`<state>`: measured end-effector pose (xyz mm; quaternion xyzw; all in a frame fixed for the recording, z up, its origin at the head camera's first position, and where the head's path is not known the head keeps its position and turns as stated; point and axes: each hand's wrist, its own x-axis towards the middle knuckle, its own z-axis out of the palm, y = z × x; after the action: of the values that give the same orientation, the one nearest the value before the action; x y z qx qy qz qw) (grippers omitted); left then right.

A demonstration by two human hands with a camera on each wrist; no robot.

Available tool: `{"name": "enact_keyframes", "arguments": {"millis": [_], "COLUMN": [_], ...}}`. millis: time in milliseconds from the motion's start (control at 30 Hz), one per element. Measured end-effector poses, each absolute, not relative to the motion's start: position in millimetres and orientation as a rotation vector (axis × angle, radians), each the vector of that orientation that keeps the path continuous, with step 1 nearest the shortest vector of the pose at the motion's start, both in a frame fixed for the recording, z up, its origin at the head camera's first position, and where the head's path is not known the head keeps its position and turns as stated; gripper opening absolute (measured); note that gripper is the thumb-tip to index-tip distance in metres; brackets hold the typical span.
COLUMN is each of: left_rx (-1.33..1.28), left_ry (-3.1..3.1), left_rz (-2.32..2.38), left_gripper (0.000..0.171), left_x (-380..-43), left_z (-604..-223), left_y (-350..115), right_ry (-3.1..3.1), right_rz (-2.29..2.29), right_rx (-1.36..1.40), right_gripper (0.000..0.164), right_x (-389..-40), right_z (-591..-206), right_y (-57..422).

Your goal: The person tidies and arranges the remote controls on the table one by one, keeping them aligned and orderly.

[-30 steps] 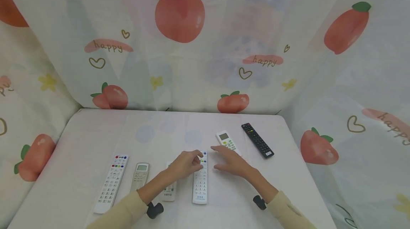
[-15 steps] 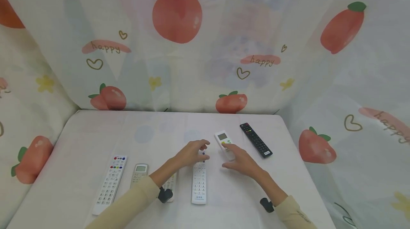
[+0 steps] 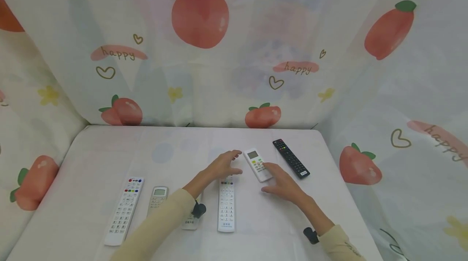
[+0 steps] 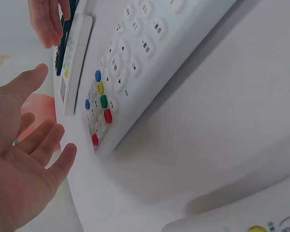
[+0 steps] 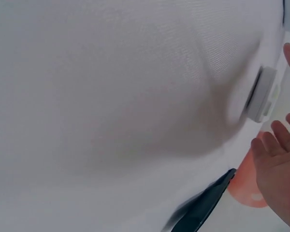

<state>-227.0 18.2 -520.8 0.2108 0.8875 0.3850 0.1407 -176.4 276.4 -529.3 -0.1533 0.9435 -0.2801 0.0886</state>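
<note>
In the head view my left hand point(image 3: 221, 166) hovers over the far end of a long white remote control point(image 3: 226, 206), its fingers spread and loosely bent around nothing. A small white remote with a screen point(image 3: 256, 164) lies between my two hands, tilted on the table. Beside its lower right edge is my right hand point(image 3: 281, 182), thumb and fingers apart; whether a fingertip touches it I cannot tell. The left wrist view shows the left hand point(image 4: 26, 159) with bare, relaxed fingers near the long remote point(image 4: 135, 58). In the right wrist view the right hand point(image 5: 282, 169) looks loose, near the small remote point(image 5: 263, 94).
A black remote point(image 3: 291, 158) lies at the back right of the white table point(image 3: 292, 228). Towards the left are a long white remote point(image 3: 124, 212) and a small beige remote point(image 3: 158, 199). Another remote point(image 3: 190, 223) is partly covered by my left forearm. Patterned cloth walls surround the table.
My left hand has moved right and farther over the table, towards the small white remote. The right hand has shifted right, uncovering more of that remote, which has turned slightly.
</note>
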Motion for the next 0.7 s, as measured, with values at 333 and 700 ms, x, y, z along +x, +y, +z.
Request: {"name": "enact_keyframes", "arguments": {"millis": [333, 700], "left_rx": [0.556, 0.562], "left_ry": [2.538, 2.558], "left_rz": [1.075, 0.958], "left_gripper": [0.084, 0.098], "left_x": [-241, -253], "left_z": [-530, -537], "left_y": [29, 43], "right_ry": [2.780, 2.784], "right_rz": [-0.809, -0.768], "right_rx": [-0.346, -0.260], "right_gripper": [0.095, 0.098], "right_x": [-179, -181], "right_z": [-536, -540], "right_y": [285, 288]}}
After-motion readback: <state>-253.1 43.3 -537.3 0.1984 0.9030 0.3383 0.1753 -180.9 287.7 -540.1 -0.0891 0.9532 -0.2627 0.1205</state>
